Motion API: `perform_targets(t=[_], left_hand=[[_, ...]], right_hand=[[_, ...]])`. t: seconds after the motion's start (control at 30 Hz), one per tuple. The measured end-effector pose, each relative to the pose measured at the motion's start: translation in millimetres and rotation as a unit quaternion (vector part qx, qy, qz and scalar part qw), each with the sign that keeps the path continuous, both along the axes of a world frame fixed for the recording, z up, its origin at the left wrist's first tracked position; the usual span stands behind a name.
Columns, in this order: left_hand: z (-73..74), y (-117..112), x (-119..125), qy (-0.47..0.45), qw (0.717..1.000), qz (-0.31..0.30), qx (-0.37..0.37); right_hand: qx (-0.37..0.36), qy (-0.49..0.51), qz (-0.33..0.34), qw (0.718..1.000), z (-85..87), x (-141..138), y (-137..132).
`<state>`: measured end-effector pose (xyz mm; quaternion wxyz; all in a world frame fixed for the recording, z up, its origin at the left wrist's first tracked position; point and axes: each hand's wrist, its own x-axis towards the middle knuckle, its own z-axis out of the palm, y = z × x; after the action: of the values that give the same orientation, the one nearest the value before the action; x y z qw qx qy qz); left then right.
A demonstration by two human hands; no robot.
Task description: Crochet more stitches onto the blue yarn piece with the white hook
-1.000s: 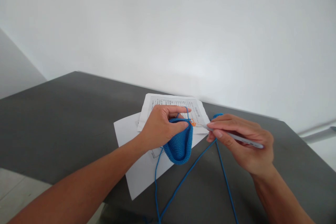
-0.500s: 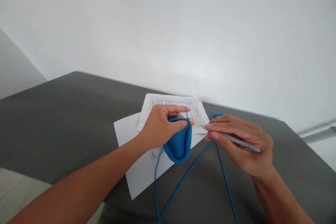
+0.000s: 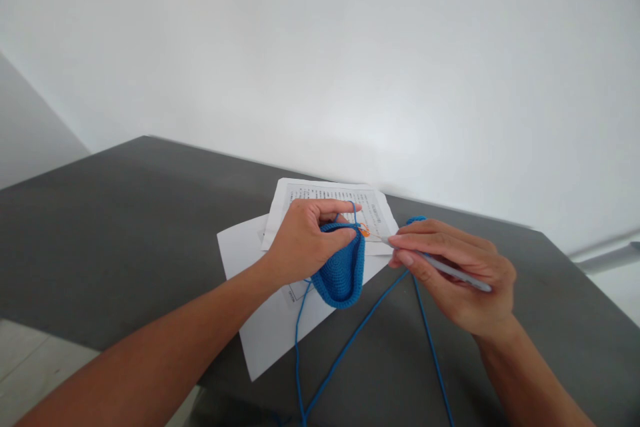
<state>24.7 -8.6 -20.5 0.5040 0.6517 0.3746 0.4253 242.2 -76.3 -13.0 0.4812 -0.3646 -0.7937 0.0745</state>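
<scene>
A cup-shaped blue crochet piece point(image 3: 343, 273) hangs from my left hand point(image 3: 305, 240), its rim pinched under the thumb. Blue yarn point(image 3: 355, 213) loops over the raised index finger and comes down to the rim. An orange stitch marker point(image 3: 365, 231) sits at the rim's right corner. My right hand point(image 3: 465, 273) grips a crochet hook point(image 3: 453, 270) by its grey handle, like a pen. The hook's thin shaft points left to the rim beside the marker; whether its tip is inside a stitch is too small to tell.
Printed sheets point(image 3: 280, 210) lie under and behind the work on the dark grey table point(image 3: 150, 227). More blue yarn point(image 3: 416, 219) shows behind my right hand, and strands point(image 3: 355, 340) run to the table's front edge. A white wall point(image 3: 320, 67) stands behind.
My right hand and the hook have shifted slightly left, toward the rim. My left hand and the crochet piece have hardly moved.
</scene>
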Motion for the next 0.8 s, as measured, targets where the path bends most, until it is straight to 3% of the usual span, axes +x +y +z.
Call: perform_targets(t=[0.8], left_hand=[[4.0,-1.5,-0.5,0.007,1.0,0.003,0.006]], right_hand=[[0.004,0.008,-0.011,1.0,1.6,-3.8,0.9]])
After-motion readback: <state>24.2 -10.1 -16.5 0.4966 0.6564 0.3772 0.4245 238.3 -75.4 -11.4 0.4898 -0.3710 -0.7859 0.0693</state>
